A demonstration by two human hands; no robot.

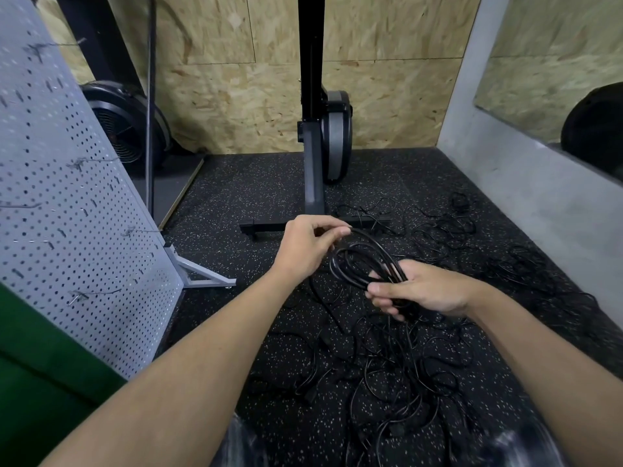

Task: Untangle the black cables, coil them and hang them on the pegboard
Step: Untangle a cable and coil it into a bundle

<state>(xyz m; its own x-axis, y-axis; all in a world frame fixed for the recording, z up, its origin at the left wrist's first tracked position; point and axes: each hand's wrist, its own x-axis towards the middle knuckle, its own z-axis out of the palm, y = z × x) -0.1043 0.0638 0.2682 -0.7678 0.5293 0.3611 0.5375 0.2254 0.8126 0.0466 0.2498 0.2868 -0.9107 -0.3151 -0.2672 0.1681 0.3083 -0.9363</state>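
1. Head view: the step in hand looks like coiling. A partly wound coil of glossy black cable [362,262] sits at frame centre, held above the black speckled rubber floor [236,197].
2. The left hand [305,249] is raised at centre, thumb and fingertips pinching the coil's top loop.
3. The right hand [423,291], just right of centre, curls its fingers around the gathered loops at the coil's base.
4. A tangled heap of thin black cables [397,365] lies lower right.
5. Next, probably: wind in the trailing slack, then carry the coil to a wire hook [97,294] on the grey perforated metal pegboard [67,197] at the left.
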